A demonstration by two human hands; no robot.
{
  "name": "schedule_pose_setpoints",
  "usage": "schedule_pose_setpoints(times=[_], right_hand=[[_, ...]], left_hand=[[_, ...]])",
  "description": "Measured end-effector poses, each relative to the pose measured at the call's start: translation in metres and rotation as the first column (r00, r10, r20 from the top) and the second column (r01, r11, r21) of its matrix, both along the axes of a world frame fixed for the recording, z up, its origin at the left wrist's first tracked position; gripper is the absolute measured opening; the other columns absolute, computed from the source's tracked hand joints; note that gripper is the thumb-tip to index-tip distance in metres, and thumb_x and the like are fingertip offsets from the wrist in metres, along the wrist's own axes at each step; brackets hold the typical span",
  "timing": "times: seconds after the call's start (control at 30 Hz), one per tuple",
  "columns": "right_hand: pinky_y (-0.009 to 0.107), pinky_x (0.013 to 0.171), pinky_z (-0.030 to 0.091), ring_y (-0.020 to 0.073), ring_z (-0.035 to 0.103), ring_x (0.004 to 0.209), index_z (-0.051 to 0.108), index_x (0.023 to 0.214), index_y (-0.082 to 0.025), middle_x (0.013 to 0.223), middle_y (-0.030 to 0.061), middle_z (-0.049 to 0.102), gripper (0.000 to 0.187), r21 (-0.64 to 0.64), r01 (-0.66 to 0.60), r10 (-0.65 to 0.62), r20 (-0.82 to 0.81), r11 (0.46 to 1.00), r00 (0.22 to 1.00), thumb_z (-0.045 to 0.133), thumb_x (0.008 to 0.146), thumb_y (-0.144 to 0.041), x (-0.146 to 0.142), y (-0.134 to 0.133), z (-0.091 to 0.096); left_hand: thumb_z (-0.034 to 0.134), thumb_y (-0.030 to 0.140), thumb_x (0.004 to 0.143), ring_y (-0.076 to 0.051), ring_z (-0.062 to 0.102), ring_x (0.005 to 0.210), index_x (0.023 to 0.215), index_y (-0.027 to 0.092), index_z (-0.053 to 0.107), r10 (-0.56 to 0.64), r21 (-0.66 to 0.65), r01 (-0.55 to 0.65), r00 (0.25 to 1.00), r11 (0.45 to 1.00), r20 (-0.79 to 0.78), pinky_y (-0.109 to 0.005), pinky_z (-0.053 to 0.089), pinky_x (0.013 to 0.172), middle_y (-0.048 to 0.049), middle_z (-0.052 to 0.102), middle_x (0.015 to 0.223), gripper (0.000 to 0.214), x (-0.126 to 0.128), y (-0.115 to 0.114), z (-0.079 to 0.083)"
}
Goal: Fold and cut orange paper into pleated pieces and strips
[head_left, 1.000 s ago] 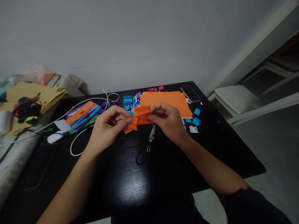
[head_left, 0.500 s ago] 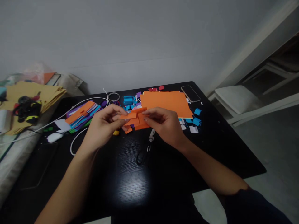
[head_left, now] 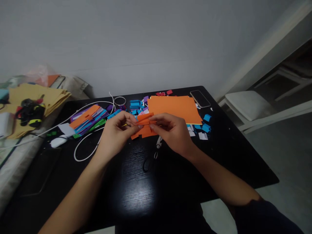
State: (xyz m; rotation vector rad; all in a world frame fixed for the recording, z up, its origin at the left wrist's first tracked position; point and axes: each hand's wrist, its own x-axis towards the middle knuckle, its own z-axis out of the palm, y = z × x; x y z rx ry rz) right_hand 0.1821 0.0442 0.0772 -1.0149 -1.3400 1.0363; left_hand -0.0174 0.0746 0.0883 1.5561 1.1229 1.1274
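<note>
Left hand (head_left: 114, 134) has edged nearer the right hand (head_left: 173, 132); from where I stand, both pinch folded orange paper (head_left: 146, 131), scissors (head_left: 158, 145) lying on the black table (head_left: 136, 162) nearby.

A dark, perhaps navy right sleeve (head_left: 264, 216) above a bare forearm (head_left: 221, 175).

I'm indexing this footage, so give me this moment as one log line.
left hand: pinching orange paper | right hand: pinching orange paper | scissors: on black table
</note>
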Motion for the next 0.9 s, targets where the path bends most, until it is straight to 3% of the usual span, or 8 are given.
schedule_pose_setpoints(times=[0.3, 0.43, 0.6, 0.77, 0.9], right_hand=[[0.033, 0.09, 0.065, 0.0181, 0.077, 0.099, 0.076, 0.109, -0.024, 0.115, 0.0024, 0.08, 0.033, -0.044, -0.113, 0.112, -0.022, 0.993, 0.993, 0.084, 0.077, -0.017, 0.003, 0.001, 0.001], [0.034, 0.087, 0.065, 0.0177, 0.076, 0.092, 0.076, 0.107, -0.023, 0.103, 0.002, 0.08, 0.032, -0.077, -0.094, 0.093, -0.019, 0.993, 0.995, 0.084, 0.077, -0.018, 0.002, 0.001, 0.002], [0.033, 0.084, 0.063, 0.0172, 0.076, 0.089, 0.078, 0.099, -0.022, 0.103, 0.0038, 0.079, 0.017, -0.069, -0.04, 0.037, -0.043, 0.997, 0.998, 0.08, 0.083, -0.026, 0.002, 0.001, 0.004], [0.031, 0.086, 0.06, 0.0165, 0.073, 0.093, 0.077, 0.095, -0.022, 0.099, 0.0036, 0.078, 0.008, -0.05, -0.058, 0.058, -0.004, 0.997, 0.998, 0.071, 0.09, -0.024, 0.004, 0.0, 0.01], [0.026, 0.072, 0.059, 0.013, 0.07, 0.075, 0.069, 0.099, -0.023, 0.083, -0.0013, 0.075, 0.016, -0.144, -0.142, 0.12, -0.152, 0.979, 0.981, 0.077, 0.088, -0.031, 0.006, 0.0, 0.012]], left_hand=[[0.087, 0.036, 0.078, -0.011, 0.053, 0.059, 0.078, 0.021, 0.061, 0.044, 0.0, -0.044, 0.999, 0.999, -0.001, -0.024, 0.041, 0.054, 0.0032, 0.059, 0.071, 0.03, 0.005, -0.006, 0.001], [0.083, 0.037, 0.084, -0.01, 0.048, 0.055, 0.081, 0.022, 0.059, 0.072, 0.035, -0.071, 0.997, 0.997, -0.026, -0.024, 0.038, 0.052, 0.0052, 0.054, 0.065, 0.028, 0.007, -0.008, -0.003], [0.074, 0.04, 0.094, -0.009, 0.04, 0.048, 0.085, 0.023, 0.055, 0.167, 0.211, -0.129, 0.971, 0.969, -0.173, -0.024, 0.031, 0.05, 0.0089, 0.046, 0.056, 0.027, 0.007, -0.011, -0.011], [0.074, 0.039, 0.094, -0.008, 0.04, 0.049, 0.087, 0.023, 0.054, 0.189, 0.293, -0.124, 0.96, 0.948, -0.206, -0.024, 0.032, 0.051, 0.0093, 0.046, 0.058, 0.026, 0.009, -0.013, -0.015], [0.076, 0.038, 0.093, -0.008, 0.039, 0.051, 0.084, 0.023, 0.051, 0.205, 0.315, -0.139, 0.961, 0.939, -0.185, -0.023, 0.031, 0.051, 0.0089, 0.045, 0.061, 0.03, 0.01, -0.014, -0.015]])
